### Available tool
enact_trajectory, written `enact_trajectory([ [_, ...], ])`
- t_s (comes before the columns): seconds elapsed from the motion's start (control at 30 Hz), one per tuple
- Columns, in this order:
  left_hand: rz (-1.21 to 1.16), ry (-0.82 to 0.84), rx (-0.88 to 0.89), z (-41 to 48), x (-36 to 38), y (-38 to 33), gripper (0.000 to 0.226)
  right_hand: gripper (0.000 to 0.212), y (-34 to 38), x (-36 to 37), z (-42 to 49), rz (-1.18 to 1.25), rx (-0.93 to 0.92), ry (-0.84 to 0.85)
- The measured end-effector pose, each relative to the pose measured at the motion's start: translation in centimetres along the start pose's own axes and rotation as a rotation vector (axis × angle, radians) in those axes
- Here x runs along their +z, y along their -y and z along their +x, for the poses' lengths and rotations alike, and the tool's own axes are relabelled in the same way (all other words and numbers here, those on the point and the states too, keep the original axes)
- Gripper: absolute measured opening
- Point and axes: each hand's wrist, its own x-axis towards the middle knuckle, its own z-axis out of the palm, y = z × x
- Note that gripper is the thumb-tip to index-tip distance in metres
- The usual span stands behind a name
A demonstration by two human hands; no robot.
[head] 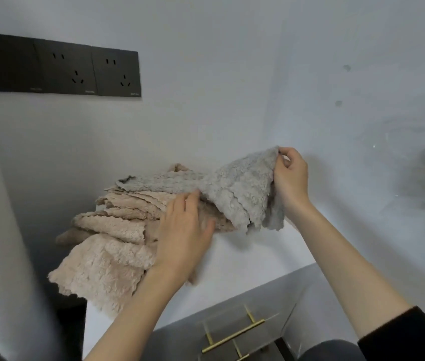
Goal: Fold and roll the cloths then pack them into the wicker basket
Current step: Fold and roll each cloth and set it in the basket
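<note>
**A:** ok biggest thing first: the beige pile (107, 230) on the white ledge (245, 259), up against the wall. It's a loose, slumped heap of several cloths, and the front one droops over the edge. Looks like fluffy microfibre imo, so soft, light, zero stiffness. Don't expect any of it to hold a shape when you lift.

**B:** +1. The grey cloth (234, 188) lies across the top of that heap, right end raised, the rest draped on the beige. Same plush stuff w/ scalloped edges afaict. It'll sag from wherever you hold it, and prob clings a bit to the pile bc fuzzy on fuzzy.

**A:** hands then. Your left hand (182, 230) lies flat on the beige stack, fingers near straight, tips touching the grey one's lower edge, gripping nothing. Works as a hold-down so the heap doesn't come along.

**B:** your right hand (290, 178) has the grey cloth's upper corner pinched btw thumb and fingertips, up off the pile. Corner's the right spot tbh. I'd take a 2nd corner on the same edge w/ the left so it hangs square, then lay it flat to fold.

**A:** nothing breakable here, worst case the beige slides off the ledge. The wicker basket isn't in shot btw, so can't say where it sits.
</note>
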Motion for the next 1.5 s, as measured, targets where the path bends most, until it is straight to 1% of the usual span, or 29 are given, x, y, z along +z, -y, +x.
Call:
enact_trajectory([
  [0.07,-0.156,0.052,0.033,0.0,0.5,-0.6,0.088,0.011,-0.1,-2.0,-0.8,0.037,0.049,0.047],
  [0.1,-0.18,0.075,0.071,-0.2,0.8,-1.0,0.095,0.01,-0.1,-3.0,-1.4,0.061,0.073,0.084],
  [0.13,-0.174,0.091,0.11,-0.2,1.0,-1.2,0.095,0.01,-0.2,-3.8,-2.0,0.086,0.104,0.134],
  [0.2,-0.163,0.113,0.162,-0.4,1.7,-1.8,0.087,0.011,-0.3,-5.5,-3.0,0.144,0.174,0.25],
  [0.23,-0.176,0.111,0.185,-0.4,2.0,-1.9,0.08,0.012,-0.4,-5.9,-3.4,0.182,0.212,0.31],
  [0.3,-0.273,0.118,0.238,-0.3,2.6,-2.4,0.055,0.014,-0.7,-7.1,-3.9,0.285,0.289,0.366],
  [0.33,-0.373,0.157,0.232,-0.3,2.8,-2.6,0.044,0.015,-1.0,-7.6,-4.0,0.315,0.309,0.353],
  [0.4,-0.658,0.313,0.107,-0.4,2.6,-3.1,0.036,0.016,-1.8,-8.6,-4.0,0.307,0.331,0.245],
  [0.47,-0.951,0.473,-0.091,-0.6,2.0,-3.8,0.03,0.016,-3.0,-9.5,-4.0,0.242,0.371,0.121],
  [0.5,-1.085,0.54,-0.199,-0.8,1.8,-4.0,0.028,0.016,-3.7,-9.7,-4.0,0.2,0.397,0.098],
  [0.57,-1.309,0.663,-0.406,-1.0,1.7,-4.5,0.025,0.013,-5.1,-9.8,-4.6,0.117,0.455,0.132],
  [0.63,-1.434,0.769,-0.543,-1.3,1.6,-4.8,0.028,0.01,-6.6,-9.6,-5.2,0.014,0.496,0.217],
  [0.7,-1.484,0.879,-0.633,-1.5,1.4,-4.9,0.037,0.01,-7.3,-9.3,-5.6,-0.041,0.501,0.301],
  [0.77,-1.525,0.962,-0.684,-1.6,1.2,-4.8,0.045,0.011,-7.8,-9.1,-5.7,-0.043,0.505,0.332],
  [0.83,-1.601,0.993,-0.698,-1.7,1.3,-5.0,0.051,0.019,-8.2,-9.2,-5.6,-0.039,0.534,0.325],
  [0.9,-1.693,0.988,-0.697,-1.7,1.5,-4.8,0.062,0.031,-8.5,-9.4,-5.8,-0.001,0.576,0.323],
  [0.93,-1.724,0.966,-0.7,-1.6,1.5,-4.6,0.063,0.034,-8.6,-9.5,-5.9,0.016,0.606,0.313],
  [0.97,-1.74,0.926,-0.701,-1.5,1.6,-4.5,0.058,0.036,-8.6,-9.7,-5.9,0.039,0.636,0.292],
  [1.03,-1.767,0.796,-0.706,-1.1,1.5,-4.1,0.048,0.041,-9.0,-10.1,-5.8,0.157,0.706,0.245],
  [1.07,-1.768,0.697,-0.715,-0.7,1.4,-3.8,0.044,0.04,-8.9,-10.2,-5.7,0.237,0.744,0.238],
  [1.1,-1.742,0.587,-0.715,-0.3,1.4,-3.5,0.038,0.034,-8.8,-10.4,-5.6,0.309,0.776,0.225],
  [1.13,-1.667,0.481,-0.7,0.2,1.3,-3.1,0.033,0.029,-8.8,-10.5,-5.4,0.349,0.801,0.202],
  [1.17,-1.554,0.39,-0.683,0.6,1.3,-2.7,0.029,0.029,-8.8,-10.6,-5.3,0.377,0.817,0.181],
  [1.23,-1.338,0.265,-0.655,1.1,1.1,-1.7,0.024,0.031,-8.8,-10.7,-5.4,0.394,0.828,0.19],
  [1.27,-1.232,0.229,-0.628,1.1,1.0,-1.2,0.023,0.029,-9.0,-10.6,-5.5,0.376,0.824,0.198],
  [1.33,-1.044,0.212,-0.536,0.8,0.8,-0.6,0.019,0.023,-9.1,-10.5,-5.5,0.329,0.78,0.165],
  [1.37,-0.992,0.214,-0.5,0.6,0.6,-0.5,0.018,0.02,-9.1,-10.4,-5.5,0.308,0.755,0.14],
  [1.43,-0.951,0.237,-0.472,0.6,0.3,-0.3,0.016,0.017,-9.2,-10.7,-5.5,0.262,0.71,0.111],
  [1.5,-0.904,0.305,-0.457,0.7,-0.1,0.2,0.022,0.022,-9.1,-10.9,-5.4,0.211,0.654,0.091],
])
